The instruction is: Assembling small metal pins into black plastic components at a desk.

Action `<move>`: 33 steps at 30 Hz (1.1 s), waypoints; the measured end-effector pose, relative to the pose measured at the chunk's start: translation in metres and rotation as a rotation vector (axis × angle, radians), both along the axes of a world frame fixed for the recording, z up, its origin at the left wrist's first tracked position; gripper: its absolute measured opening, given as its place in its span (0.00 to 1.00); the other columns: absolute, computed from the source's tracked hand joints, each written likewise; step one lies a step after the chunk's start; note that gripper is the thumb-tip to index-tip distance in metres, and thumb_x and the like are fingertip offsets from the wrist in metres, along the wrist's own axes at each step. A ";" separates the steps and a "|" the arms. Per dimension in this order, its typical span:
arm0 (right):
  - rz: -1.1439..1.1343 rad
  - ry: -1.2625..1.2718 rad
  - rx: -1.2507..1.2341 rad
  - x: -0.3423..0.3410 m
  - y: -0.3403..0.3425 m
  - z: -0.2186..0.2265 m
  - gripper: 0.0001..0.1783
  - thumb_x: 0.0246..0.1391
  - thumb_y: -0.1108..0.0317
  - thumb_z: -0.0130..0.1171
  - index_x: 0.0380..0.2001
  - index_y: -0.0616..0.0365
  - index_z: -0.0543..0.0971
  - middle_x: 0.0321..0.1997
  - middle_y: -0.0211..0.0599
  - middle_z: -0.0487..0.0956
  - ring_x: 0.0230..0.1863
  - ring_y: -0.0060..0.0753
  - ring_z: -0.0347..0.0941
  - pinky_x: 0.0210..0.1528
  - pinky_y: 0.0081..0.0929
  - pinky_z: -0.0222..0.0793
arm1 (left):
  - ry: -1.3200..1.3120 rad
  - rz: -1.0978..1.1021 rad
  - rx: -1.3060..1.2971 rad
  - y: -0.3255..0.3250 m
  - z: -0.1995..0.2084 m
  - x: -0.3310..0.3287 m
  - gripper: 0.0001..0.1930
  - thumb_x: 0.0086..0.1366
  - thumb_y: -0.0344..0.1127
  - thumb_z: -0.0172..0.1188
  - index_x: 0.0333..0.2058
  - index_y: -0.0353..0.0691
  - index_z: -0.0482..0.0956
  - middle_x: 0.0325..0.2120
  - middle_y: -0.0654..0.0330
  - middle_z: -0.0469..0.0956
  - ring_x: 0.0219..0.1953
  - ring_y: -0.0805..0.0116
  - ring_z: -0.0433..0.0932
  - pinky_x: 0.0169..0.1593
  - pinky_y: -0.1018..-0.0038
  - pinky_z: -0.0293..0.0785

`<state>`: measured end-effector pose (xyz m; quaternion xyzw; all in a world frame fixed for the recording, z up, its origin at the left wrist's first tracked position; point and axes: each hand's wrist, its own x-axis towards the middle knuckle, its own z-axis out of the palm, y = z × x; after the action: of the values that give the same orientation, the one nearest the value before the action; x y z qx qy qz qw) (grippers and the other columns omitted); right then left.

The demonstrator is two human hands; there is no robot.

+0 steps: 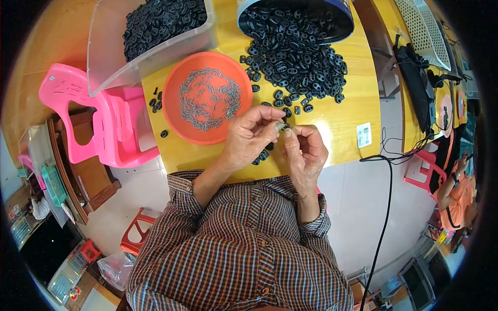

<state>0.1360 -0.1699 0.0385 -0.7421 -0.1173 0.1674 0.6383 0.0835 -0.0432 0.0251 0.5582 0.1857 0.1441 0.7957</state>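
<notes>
Close to the table's front edge, my left hand (250,136) and my right hand (305,151) meet with thumbs and fingertips pinched together. A small black plastic piece (287,126) shows between the fingertips, on the right hand's side. Whatever the left fingertips pinch is too small to make out. Left of the hands sits a round orange-red plate (174,114) holding many small grey metal screws or pins (228,98). Beyond my hands spreads a pile of black oval pieces with two holes (298,67). Several more such pieces (262,156) lie under my hands.
A tub (346,20) lies tipped at the back, the pile spilling from it. At the back left stands a clear plastic bin (116,67) of black pieces. A pink chair (111,129) is at the left. A black cable (390,192) hangs at the right; another person (459,194) sits far right.
</notes>
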 end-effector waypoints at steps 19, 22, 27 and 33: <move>-0.052 0.539 0.235 0.015 -0.009 0.002 0.08 0.58 0.69 0.54 0.30 0.64 0.74 0.24 0.30 0.76 0.18 0.13 0.65 0.20 0.12 0.60 | 0.113 -0.108 0.053 -0.004 -0.005 0.007 0.08 0.64 0.25 0.54 0.41 0.32 0.76 0.26 0.65 0.77 0.25 0.82 0.74 0.29 0.84 0.72; -0.057 0.550 0.226 0.016 -0.011 0.000 0.08 0.57 0.69 0.54 0.30 0.64 0.74 0.25 0.30 0.76 0.18 0.14 0.64 0.20 0.13 0.59 | 0.100 -0.113 0.092 -0.004 -0.005 0.008 0.08 0.64 0.25 0.54 0.41 0.32 0.76 0.25 0.65 0.77 0.25 0.82 0.74 0.29 0.84 0.72; -0.051 0.584 0.264 0.016 -0.010 0.003 0.07 0.57 0.70 0.55 0.30 0.64 0.74 0.25 0.30 0.75 0.18 0.15 0.65 0.20 0.13 0.59 | 0.069 -0.092 0.112 -0.005 -0.005 0.009 0.05 0.63 0.26 0.55 0.37 0.32 0.76 0.24 0.64 0.77 0.24 0.82 0.74 0.28 0.84 0.72; -0.058 0.549 0.213 0.016 -0.009 0.007 0.06 0.58 0.71 0.54 0.31 0.64 0.73 0.25 0.29 0.74 0.19 0.15 0.65 0.21 0.13 0.60 | 0.112 -0.103 0.184 -0.004 -0.003 0.011 0.04 0.63 0.26 0.55 0.35 0.32 0.76 0.23 0.64 0.76 0.22 0.81 0.74 0.26 0.84 0.72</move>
<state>0.1516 -0.1791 0.0457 -0.6010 0.0640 0.3303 0.7250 0.0948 -0.0477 0.0221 0.6447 0.1873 0.0881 0.7358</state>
